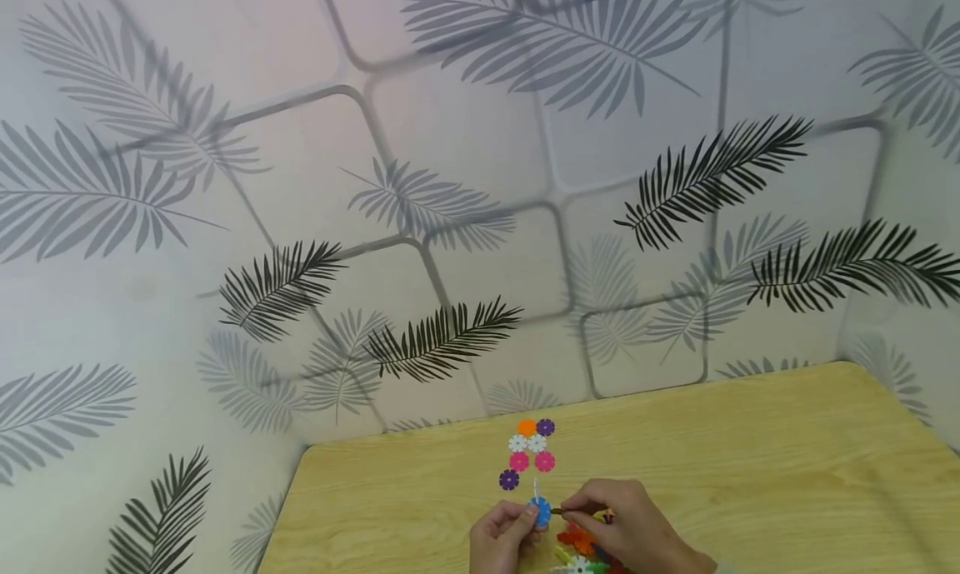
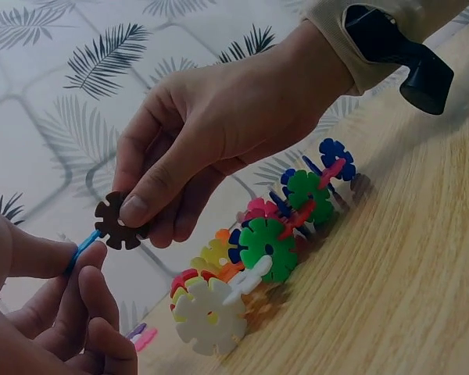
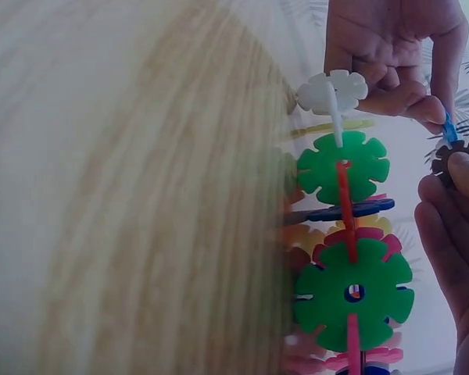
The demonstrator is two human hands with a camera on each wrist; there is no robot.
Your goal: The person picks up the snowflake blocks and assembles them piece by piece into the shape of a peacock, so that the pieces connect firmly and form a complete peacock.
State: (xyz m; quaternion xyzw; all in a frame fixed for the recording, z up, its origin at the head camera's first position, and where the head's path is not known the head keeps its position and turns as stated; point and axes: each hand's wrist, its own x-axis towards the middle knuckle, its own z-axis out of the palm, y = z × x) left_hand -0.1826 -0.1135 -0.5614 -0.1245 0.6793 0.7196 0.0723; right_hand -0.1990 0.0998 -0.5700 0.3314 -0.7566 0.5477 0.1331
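Observation:
My left hand [image 1: 501, 534] pinches a blue notched plastic disc [image 1: 541, 511] near the front of the table. From the blue disc's upper edge a white disc [image 1: 536, 488] stands out edge-on. A brown notched disc [image 2: 109, 226] is pinched between thumb and fingers of my right hand [image 1: 633, 524]. Its rim meets the rim of the blue disc in the left wrist view. Below my right hand lies a cluster of interlocked discs, with a green disc [image 3: 328, 289] and a white disc [image 2: 194, 320] among them; in the head view this hand partly hides it.
Several loose discs lie flat on the wooden table [image 1: 390, 499] beyond my hands, among them an orange disc [image 1: 527, 427], a purple disc [image 1: 509, 480] and a pink disc [image 1: 545, 461]. A leaf-patterned wall [image 1: 480, 274] rises behind the table's far edge.

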